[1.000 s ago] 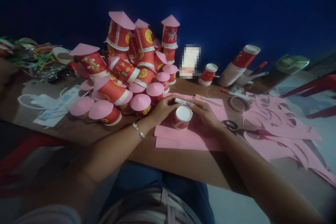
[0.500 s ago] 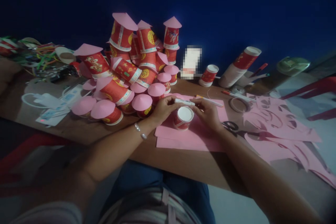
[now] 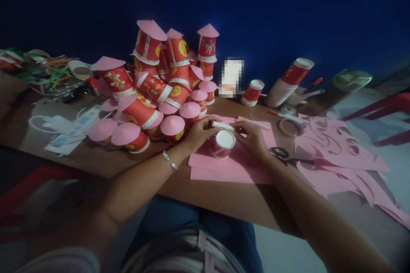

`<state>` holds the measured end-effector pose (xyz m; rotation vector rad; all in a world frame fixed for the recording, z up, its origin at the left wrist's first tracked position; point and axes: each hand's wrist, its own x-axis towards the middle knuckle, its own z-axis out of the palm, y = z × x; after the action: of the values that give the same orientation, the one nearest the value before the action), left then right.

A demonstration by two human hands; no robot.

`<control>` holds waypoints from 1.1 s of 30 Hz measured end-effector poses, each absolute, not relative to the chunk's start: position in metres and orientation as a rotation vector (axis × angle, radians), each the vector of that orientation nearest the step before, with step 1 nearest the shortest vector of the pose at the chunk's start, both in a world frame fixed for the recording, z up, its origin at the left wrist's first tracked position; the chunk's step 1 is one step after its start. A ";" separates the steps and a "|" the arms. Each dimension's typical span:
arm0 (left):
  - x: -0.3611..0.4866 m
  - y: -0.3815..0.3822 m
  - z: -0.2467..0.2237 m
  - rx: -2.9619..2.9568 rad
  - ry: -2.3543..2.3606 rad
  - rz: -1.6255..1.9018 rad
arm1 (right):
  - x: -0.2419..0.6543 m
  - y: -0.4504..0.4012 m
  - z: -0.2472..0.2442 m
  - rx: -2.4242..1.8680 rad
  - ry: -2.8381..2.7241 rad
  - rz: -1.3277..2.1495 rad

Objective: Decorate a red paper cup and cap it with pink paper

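A: What are the hands doing?
B: The left hand (image 3: 199,134) and the right hand (image 3: 251,137) pinch opposite ends of a white tube (image 3: 222,126), fingers drawn in close.
A: Where exactly is it?
B: Just beyond the open rim of a red cup (image 3: 221,149), which stands upright between the wrists on pink sheets (image 3: 205,170).
A: Is it crowded there?
B: On the left, yes. A heap of red cups with pink cone tops (image 3: 139,110) reaches almost to the left hand; some lean or lie tipped. A power strip (image 3: 68,134) sits farther left on the desk (image 3: 176,181).
A: And on the right?
B: Black scissors (image 3: 280,153) lie just beside the right wrist, partly hidden by the forearm. Pink scraps (image 3: 336,140) spread past them, near a tape roll (image 3: 290,128).
A: Beyond the hands?
B: An orange-tipped marker (image 3: 255,123) lies close behind the right hand. Farther back are a smaller red-and-white cup (image 3: 253,91) and a leaning cup stack (image 3: 293,77).
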<state>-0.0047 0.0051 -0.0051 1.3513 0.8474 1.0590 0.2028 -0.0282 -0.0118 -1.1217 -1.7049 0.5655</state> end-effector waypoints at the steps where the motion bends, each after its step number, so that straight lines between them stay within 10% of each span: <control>1: -0.004 0.006 -0.006 1.362 0.830 1.062 | 0.204 -0.027 -0.012 -1.126 -1.670 0.646; 33: -0.015 0.007 -0.021 2.160 0.938 1.132 | 0.232 -0.024 -0.013 -1.617 -1.716 -0.087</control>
<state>-0.0147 0.0065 -0.0209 2.1603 0.9381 1.1324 0.2317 -0.0238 -0.0126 -1.6173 -1.7163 -0.0874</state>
